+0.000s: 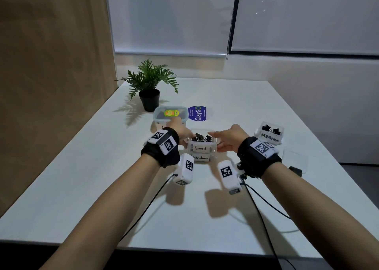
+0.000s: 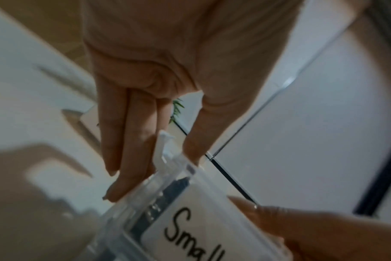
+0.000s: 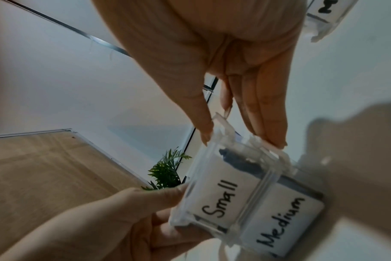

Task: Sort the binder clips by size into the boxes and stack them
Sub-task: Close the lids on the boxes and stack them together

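Room: we see a white table (image 1: 235, 97) set against pale walls with drawn blinds and a wood panel on the left.
Stack: near the table's middle we have the box marked Small (image 1: 202, 144) seated on a box marked Medium (image 1: 201, 158), two high; we judge we are squaring the upper one on the lower.
Left hand: our left hand (image 1: 180, 129) grips the Small box's left end, thumb over the rim and fingers down the side.
Right hand: our right hand (image 1: 230, 137) holds the right end likewise, steadying it.
Clips: small black binder clips (image 1: 202, 137) heaped inside, too tangled to count.
Right edge: a second Medium-marked box (image 1: 269, 134), open, with two clips showing.
Farther: one lidded box (image 1: 170, 115), its label hidden.
Far left corner: one potted fern (image 1: 148, 85).
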`<state>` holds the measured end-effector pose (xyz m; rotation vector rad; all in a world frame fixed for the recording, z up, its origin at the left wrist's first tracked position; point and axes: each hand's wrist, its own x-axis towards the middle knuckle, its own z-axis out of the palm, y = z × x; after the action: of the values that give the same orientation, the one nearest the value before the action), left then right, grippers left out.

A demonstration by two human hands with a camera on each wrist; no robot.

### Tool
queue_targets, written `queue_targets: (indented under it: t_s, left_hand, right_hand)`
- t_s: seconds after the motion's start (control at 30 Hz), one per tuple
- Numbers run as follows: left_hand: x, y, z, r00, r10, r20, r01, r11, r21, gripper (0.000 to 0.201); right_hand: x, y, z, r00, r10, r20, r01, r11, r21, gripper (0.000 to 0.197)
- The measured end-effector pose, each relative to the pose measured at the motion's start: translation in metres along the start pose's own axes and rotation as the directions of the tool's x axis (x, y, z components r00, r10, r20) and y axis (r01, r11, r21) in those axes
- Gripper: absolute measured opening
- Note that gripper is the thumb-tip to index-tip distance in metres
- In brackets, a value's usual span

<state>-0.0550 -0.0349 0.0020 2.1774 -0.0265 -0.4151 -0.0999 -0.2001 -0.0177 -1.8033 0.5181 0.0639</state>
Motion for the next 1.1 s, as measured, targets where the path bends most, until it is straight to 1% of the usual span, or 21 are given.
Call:
queue_targets:
  t_s: [0.03,0.1,0.2,0.27,0.33,0.4,0.43,0.47,0.5,0.53,0.57,0.6,0.63,0.67,0.73,0.77,0.83,0.93,1.0,1.07,1.1]
  left_hand:
    - [0.0,0.001,0.002,1.0,0.012,-0.013,-0.011,0.999,0.03,0.064]
    - [-0.002,0.003,0.003,1.0,0.019,-0.018,-0.018,0.997,0.073,0.063]
    - [-0.003,0.005,0.005,1.0,0.025,-0.012,-0.023,0.993,0.117,0.056]
    - [-0.004,0.006,0.005,1.0,0.026,-0.009,-0.025,0.992,0.121,0.052]
    - [-0.004,0.004,0.003,1.0,0.021,-0.004,-0.021,0.993,0.116,0.048]
    - [-0.003,0.003,0.001,1.0,0.022,0.007,-0.022,0.995,0.1,0.046]
    - [-0.003,0.001,0.0,1.0,0.028,0.009,-0.029,0.996,0.09,0.043]
    - [-0.004,0.001,0.0,0.999,0.036,0.006,-0.036,0.996,0.08,0.042]
    - [-0.004,0.0,0.001,0.999,0.042,0.001,-0.042,0.997,0.07,0.041]
    - [-0.005,-0.001,0.002,0.999,0.053,-0.004,-0.053,0.996,0.065,0.042]
    - [-0.006,-0.001,0.003,0.998,0.059,-0.01,-0.058,0.996,0.061,0.042]
    - [-0.007,-0.001,0.005,0.998,0.064,-0.016,-0.063,0.996,0.057,0.042]
    - [-0.007,-0.001,0.006,0.998,0.063,-0.025,-0.061,0.997,0.047,0.042]
    - [-0.008,-0.001,0.008,0.997,0.065,-0.034,-0.064,0.997,0.039,0.042]
    - [-0.01,-0.001,0.01,0.996,0.078,-0.053,-0.076,0.996,0.04,0.029]
    - [-0.011,0.0,0.011,0.995,0.081,-0.065,-0.078,0.996,0.05,0.025]
    - [-0.013,-0.001,0.014,0.992,0.087,-0.088,-0.082,0.995,0.065,0.026]
    - [-0.011,-0.003,0.017,0.989,0.091,-0.118,-0.084,0.994,0.066,0.046]
    - [-0.011,-0.004,0.018,0.989,0.086,-0.12,-0.079,0.995,0.06,0.048]
    - [-0.011,-0.006,0.017,0.988,0.093,-0.119,-0.087,0.995,0.057,0.05]
    - [-0.011,-0.005,0.017,0.988,0.096,-0.119,-0.089,0.994,0.06,0.05]
  right_hand:
    - [0.0,0.0,0.0,1.0,0.007,-0.009,-0.007,0.999,0.034,0.034]
    - [0.0,0.0,0.004,0.999,0.01,-0.035,-0.008,0.999,0.049,0.035]
    - [-0.002,-0.005,0.013,0.988,-0.05,-0.148,0.027,0.988,-0.153,0.029]
    - [-0.003,-0.007,0.018,0.98,-0.088,-0.18,0.041,0.968,-0.248,0.022]
    - [-0.003,-0.006,0.015,0.987,-0.06,-0.149,0.033,0.983,-0.182,0.029]
    - [-0.001,-0.003,0.004,0.999,-0.006,-0.041,0.002,0.997,-0.081,0.041]
    - [-0.001,-0.003,-0.004,1.0,0.01,0.017,-0.009,0.998,-0.054,0.042]
    - [-0.001,-0.003,-0.011,0.999,0.011,0.049,-0.008,0.998,-0.07,0.041]
    - [0.001,-0.004,-0.019,1.0,-0.009,0.027,0.013,0.991,-0.135,0.04]
    - [0.008,-0.003,-0.028,0.997,-0.061,-0.046,0.047,0.963,-0.266,0.044]
    - [0.016,-0.002,-0.037,0.982,-0.131,-0.133,0.059,0.895,-0.442,0.048]
    - [0.023,0.001,-0.046,0.957,-0.208,-0.202,0.043,0.79,-0.612,0.051]
    - [0.029,0.003,-0.054,0.938,-0.264,-0.224,0.015,0.677,-0.736,0.055]
    - [0.035,0.007,-0.061,0.934,-0.286,-0.214,-0.008,0.581,-0.814,0.061]
    - [0.043,0.017,-0.073,0.955,-0.236,-0.178,-0.069,0.407,-0.911,0.07]
    - [0.047,0.021,-0.078,0.966,-0.196,-0.167,-0.09,0.35,-0.932,0.07]
    - [0.049,0.028,-0.084,0.97,-0.148,-0.191,-0.136,0.318,-0.938,0.07]
    - [0.054,0.039,-0.083,0.969,-0.135,-0.206,-0.157,0.305,-0.939,0.068]
    - [0.058,0.045,-0.084,0.969,-0.092,-0.231,-0.187,0.343,-0.92,0.061]
    - [0.064,0.05,-0.082,0.964,-0.044,-0.263,-0.225,0.398,-0.89,0.064]
    - [0.065,0.051,-0.079,0.962,-0.046,-0.27,-0.23,0.398,-0.888,0.062]
